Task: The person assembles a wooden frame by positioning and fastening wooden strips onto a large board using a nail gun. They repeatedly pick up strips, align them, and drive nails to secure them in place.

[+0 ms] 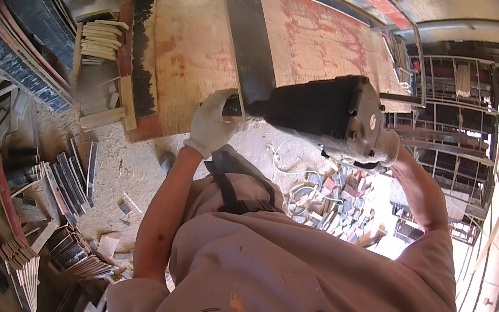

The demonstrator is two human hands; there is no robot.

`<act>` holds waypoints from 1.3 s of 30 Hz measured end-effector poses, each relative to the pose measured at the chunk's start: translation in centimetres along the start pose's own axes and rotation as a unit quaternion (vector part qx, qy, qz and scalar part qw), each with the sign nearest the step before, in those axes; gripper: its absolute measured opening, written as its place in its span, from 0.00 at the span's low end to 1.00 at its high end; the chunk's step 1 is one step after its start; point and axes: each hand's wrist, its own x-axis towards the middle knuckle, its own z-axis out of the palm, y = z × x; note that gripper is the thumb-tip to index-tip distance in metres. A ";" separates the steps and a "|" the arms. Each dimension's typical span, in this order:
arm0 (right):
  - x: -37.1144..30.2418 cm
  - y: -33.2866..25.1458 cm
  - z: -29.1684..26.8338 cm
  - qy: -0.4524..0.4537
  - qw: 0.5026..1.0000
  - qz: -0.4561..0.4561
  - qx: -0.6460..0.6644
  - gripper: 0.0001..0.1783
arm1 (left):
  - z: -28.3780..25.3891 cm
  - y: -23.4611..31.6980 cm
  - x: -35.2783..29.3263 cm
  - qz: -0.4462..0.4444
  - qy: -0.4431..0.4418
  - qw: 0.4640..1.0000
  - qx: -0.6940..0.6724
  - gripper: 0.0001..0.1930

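My right hand, in a pale work glove, is closed around the rear of a black nail gun; its fingers are partly hidden behind the tool. The gun's nose points left, at the near end of a long dark plank. This plank runs away from me across a worn plywood bench top. Also gloved, my left hand grips a small dark wooden piece against the plank's left side, by the bench's near edge. Where the gun's nose meets the wood is hard to make out.
At the bench's left sits a wooden box with stacked wood strips. Boards lean on the left. A pale hose curls over a heap of offcuts. Metal racks stand at right.
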 end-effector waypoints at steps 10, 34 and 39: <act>3.7 -4.7 -8.1 -0.011 0.999 0.012 -0.030 0.15 | -5.0 -0.9 1.6 -0.152 -0.057 0.984 -0.075 0.32; 30.1 -33.8 -13.2 0.028 0.982 -0.137 -0.125 0.05 | -4.9 2.9 37.2 -0.416 0.246 0.870 0.098 0.29; 31.5 -34.4 -14.2 0.014 0.976 -0.133 -0.170 0.05 | -4.6 2.9 37.0 -0.408 0.257 0.870 0.099 0.29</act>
